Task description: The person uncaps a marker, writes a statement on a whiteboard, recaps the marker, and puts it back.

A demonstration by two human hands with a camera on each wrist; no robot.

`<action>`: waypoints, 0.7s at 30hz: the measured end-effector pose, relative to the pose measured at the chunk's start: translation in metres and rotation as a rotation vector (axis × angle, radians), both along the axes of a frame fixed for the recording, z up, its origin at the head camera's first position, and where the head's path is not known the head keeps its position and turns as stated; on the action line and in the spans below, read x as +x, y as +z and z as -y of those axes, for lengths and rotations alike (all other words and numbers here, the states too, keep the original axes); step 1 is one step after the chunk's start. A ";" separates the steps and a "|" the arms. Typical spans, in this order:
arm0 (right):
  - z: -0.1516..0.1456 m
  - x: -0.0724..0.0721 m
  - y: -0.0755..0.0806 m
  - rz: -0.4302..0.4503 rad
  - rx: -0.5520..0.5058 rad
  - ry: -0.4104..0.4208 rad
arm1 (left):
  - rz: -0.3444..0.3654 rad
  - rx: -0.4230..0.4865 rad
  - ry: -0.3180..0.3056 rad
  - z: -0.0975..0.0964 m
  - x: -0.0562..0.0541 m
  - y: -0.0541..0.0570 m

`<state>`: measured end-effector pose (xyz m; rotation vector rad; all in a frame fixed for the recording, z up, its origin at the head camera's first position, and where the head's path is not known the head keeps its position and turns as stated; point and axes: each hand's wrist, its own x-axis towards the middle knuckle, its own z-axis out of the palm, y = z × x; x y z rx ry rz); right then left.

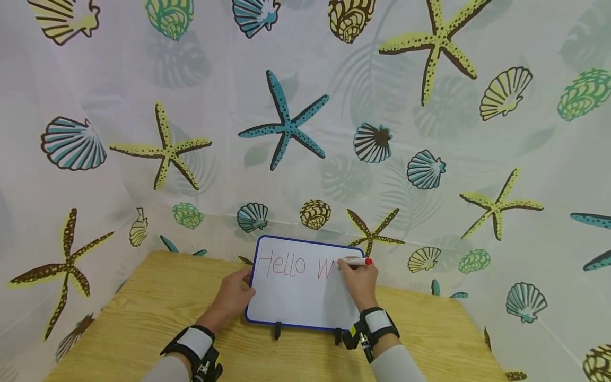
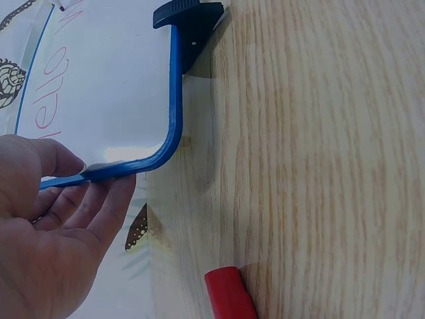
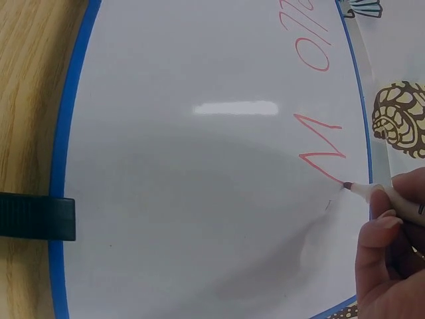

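Note:
A small whiteboard (image 1: 296,302) with a blue frame stands tilted on the wooden table, with "Hello W" written on it in red. My left hand (image 1: 233,294) grips its left edge. In the left wrist view, that thumb lies on the front of the rim and the fingers (image 2: 109,212) are behind it. Between thumb and fingers, my right hand (image 1: 360,281) pinches a white marker (image 1: 355,261) with a red end. The marker's dark tip (image 3: 348,186) meets the end of the W's last stroke in the right wrist view.
Two black stand feet (image 1: 277,331) support the board's lower edge. On the table (image 1: 157,307), a red cylindrical piece (image 2: 229,292) lies near the left hand. Behind the board hangs a white cloth (image 1: 215,106) printed with shells and starfish.

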<state>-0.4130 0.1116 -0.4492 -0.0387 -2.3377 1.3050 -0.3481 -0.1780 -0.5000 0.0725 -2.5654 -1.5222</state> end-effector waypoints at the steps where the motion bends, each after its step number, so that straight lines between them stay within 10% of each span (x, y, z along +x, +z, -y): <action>1: 0.000 0.000 0.000 0.005 -0.004 0.002 | 0.001 0.001 0.001 0.000 0.000 -0.001; 21: -0.016 0.003 0.004 -0.020 -0.060 0.014 | 0.000 -0.029 0.008 -0.002 0.000 -0.002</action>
